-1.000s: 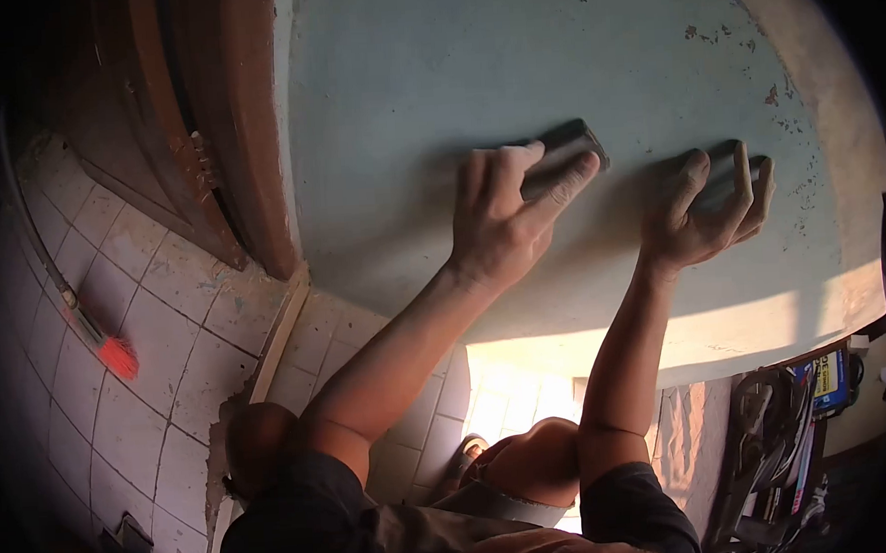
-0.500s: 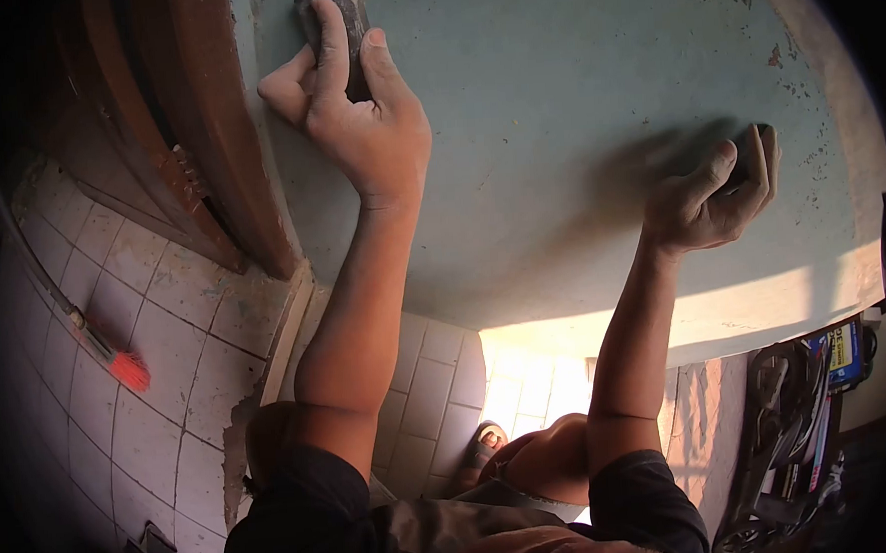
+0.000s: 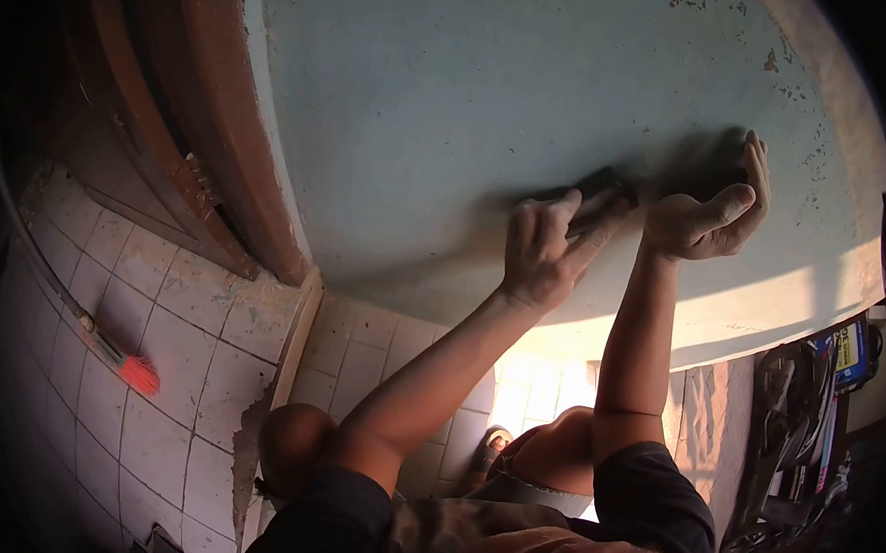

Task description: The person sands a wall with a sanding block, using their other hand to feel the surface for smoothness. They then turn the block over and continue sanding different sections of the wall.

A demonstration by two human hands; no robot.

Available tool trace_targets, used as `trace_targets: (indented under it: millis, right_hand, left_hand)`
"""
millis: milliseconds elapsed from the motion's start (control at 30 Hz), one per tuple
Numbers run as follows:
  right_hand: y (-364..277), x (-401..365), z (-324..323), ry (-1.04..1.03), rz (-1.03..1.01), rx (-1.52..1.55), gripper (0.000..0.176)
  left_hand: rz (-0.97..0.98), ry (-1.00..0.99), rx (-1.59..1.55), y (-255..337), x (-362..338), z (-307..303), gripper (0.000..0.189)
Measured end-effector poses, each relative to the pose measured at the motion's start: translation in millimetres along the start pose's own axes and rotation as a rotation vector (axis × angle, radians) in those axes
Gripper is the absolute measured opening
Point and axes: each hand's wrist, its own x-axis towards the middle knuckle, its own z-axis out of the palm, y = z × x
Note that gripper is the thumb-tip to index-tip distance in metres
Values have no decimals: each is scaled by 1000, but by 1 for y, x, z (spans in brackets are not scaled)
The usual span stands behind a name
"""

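Observation:
My left hand (image 3: 544, 249) grips a dark, folded piece of sandpaper (image 3: 599, 190) close against the pale blue-green wall (image 3: 434, 107). Its thumb and fingers are pressed along the sandpaper, and pale dust coats the skin. A short way to the right, my right hand (image 3: 711, 224) is cupped near the wall, fingers stretched upward and nothing visible in it. Both hands cast dark shadows on the painted surface. Small chips of paint are gone from the wall's right side.
A brown wooden door frame (image 3: 240, 127) borders the wall on the left. On the white tiled floor (image 3: 161, 431) lies a red-bristled brush (image 3: 140, 373). A rack of dark items (image 3: 787, 439) stands at lower right, with a blue and yellow package (image 3: 848, 352).
My left hand has swept the sandpaper from the upper left of the wall down and right, close to my right hand. The right hand has barely shifted.

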Motion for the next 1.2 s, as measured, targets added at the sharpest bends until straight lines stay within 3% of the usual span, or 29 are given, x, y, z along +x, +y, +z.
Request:
trace_targets:
  millis: [33, 67, 133, 167, 200, 333, 400, 500, 567, 733, 800, 900, 967, 1133, 1200]
  right_hand:
    - [2, -2, -2, 3, 5, 46, 48]
    - [7, -1, -1, 13, 1, 93, 48]
    - [8, -3, -4, 36, 49, 140, 48]
    - [6, -4, -5, 24, 42, 145, 48]
    - [6, -5, -4, 25, 33, 152, 48]
    - [-1, -1, -5, -67, -11, -13, 50]
    - [0, -3, -6, -70, 15, -60, 52]
    - [3, -5, -2, 47, 92, 158, 52]
    - [7, -8, -5, 33, 61, 163, 53]
    - [4, -4, -1, 19, 48, 99, 57]
    - [3, -4, -1, 31, 57, 83, 58]
    - [8, -6, -3, 46, 75, 172, 56]
    - [8, -7, -4, 30, 65, 166, 56]
    - [2, -4, 1, 44, 59, 93, 58]
    - [-2, -4, 5, 74, 104, 89, 58]
  left_hand:
    - [58, -110, -25, 4, -17, 4, 56]
    - [57, -90, -21, -1, -4, 2, 56]
    - [54, 39, 20, -31, 48, -26, 54]
    - [16, 211, 113, -57, 84, -41, 52]
    - [-165, 386, -46, -86, 111, -50, 53]
    - [-199, 338, 26, -57, 68, -29, 53]
    - [57, -124, 22, -7, -18, -6, 51]
    - [88, -103, 2, -24, 10, -19, 51]
    - [-136, 281, 9, -65, 86, -45, 47]
    - [-240, 344, 54, -53, 48, -22, 45]
    - [76, -143, 40, -11, -30, -8, 52]
    - [128, -103, 60, -25, 1, -19, 57]
    - [3, 194, 146, -64, 67, -42, 47]
    - [-175, 258, 110, -46, 45, -23, 49]
    - [162, -169, 94, -12, -34, -2, 54]
